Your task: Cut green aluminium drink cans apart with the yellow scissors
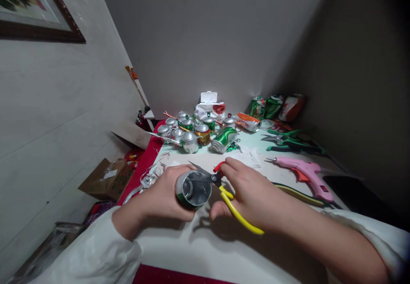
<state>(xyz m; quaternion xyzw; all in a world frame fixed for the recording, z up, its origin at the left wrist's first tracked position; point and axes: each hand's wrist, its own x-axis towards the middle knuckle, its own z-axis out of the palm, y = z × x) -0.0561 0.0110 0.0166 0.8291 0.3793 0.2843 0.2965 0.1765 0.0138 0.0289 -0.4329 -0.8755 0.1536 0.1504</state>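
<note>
A cut-open drink can (194, 199), its hollow grey inside facing me, sits in my left hand (162, 198), whose fingers wrap round its far and lower sides. My right hand (248, 190) grips a pair of scissors (214, 179) with dark blades and yellow handles. One blade reaches across the can's open rim and the other stands apart above it. Between the right fingers shows a small red piece (219, 166) beside the pivot; what it belongs to is unclear. Both hands are over the white table top (179, 254), and the can casts a shadow there.
Behind are several small can-made pots (189, 142), a green can (224, 139) on its side and a wipes pack (209, 109). At right lie a pink glue gun (303, 171) and green-handled pliers (285, 141). Metal scraps (149, 180) are at left, a cardboard box (107, 179) below.
</note>
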